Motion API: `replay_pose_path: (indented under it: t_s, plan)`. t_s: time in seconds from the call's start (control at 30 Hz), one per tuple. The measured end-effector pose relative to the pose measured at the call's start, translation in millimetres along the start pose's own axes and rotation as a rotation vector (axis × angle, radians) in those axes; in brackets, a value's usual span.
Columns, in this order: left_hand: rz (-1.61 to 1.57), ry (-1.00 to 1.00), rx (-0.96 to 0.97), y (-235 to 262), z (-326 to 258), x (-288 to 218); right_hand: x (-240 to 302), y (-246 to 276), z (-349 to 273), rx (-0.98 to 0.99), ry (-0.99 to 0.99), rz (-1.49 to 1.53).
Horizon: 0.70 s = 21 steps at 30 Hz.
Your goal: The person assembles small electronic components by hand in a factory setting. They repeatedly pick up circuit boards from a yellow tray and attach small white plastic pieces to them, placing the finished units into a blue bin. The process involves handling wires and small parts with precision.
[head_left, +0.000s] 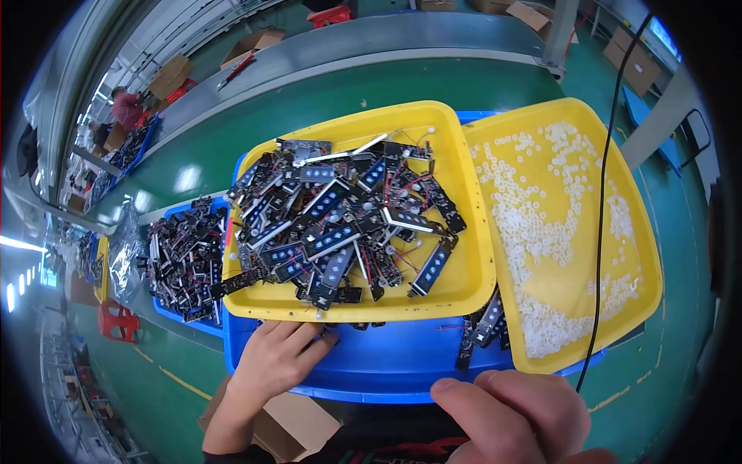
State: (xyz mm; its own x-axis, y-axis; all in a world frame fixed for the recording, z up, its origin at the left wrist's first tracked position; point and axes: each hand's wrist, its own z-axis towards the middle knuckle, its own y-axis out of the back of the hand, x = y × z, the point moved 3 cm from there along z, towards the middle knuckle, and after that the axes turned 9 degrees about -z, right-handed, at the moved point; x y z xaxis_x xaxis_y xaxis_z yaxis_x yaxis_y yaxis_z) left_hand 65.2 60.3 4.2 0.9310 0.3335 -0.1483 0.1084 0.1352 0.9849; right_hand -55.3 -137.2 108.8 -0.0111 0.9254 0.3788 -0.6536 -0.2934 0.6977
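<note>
My left hand [274, 363] reaches over the near side of the blue tray [379, 359]. Its fingers curl beneath the front rim of a yellow tray [471, 263], with a dark piece by the thumb and forefinger; the fingertips are partly hidden. Close to the camera, my right hand [518, 417] is closed with bent fingers, and whatever it may hold is out of sight. Heaped in the yellow tray are black circuit boards [332, 240] with small lit blue displays, white strips and thin red wires. More dark boards [487, 325] lie in the blue tray, right of its middle.
A second yellow tray [653, 271] holds many small white rings [541, 240]. A black cable [601, 232] hangs across it. At left stands another blue tray [185, 321] of boards. A cardboard box [297, 425] sits below, a red stool [117, 321] farther left. Beyond, a person [126, 108] sits by a long bench.
</note>
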Motion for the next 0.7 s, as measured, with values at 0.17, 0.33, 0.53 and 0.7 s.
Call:
replay_pose_path:
  t_s: [0.17, 0.33, 0.53, 0.7]
  plan:
    - [-0.194, -0.009, -0.153, -3, 2, -11, 13, -18, -3, -0.239, -0.149, 0.039]
    - [-0.350, -0.077, -0.251, -3, 11, -21, -20, -21, -4, -0.288, 0.289, -0.088]
    - [-0.702, 0.050, -0.433, 2, 20, -43, -102, -39, -14, 0.303, -0.145, -0.563]
    - [-1.093, 0.217, -0.422, -4, 37, -54, -120, -49, -23, 0.371, -0.068, -0.486]
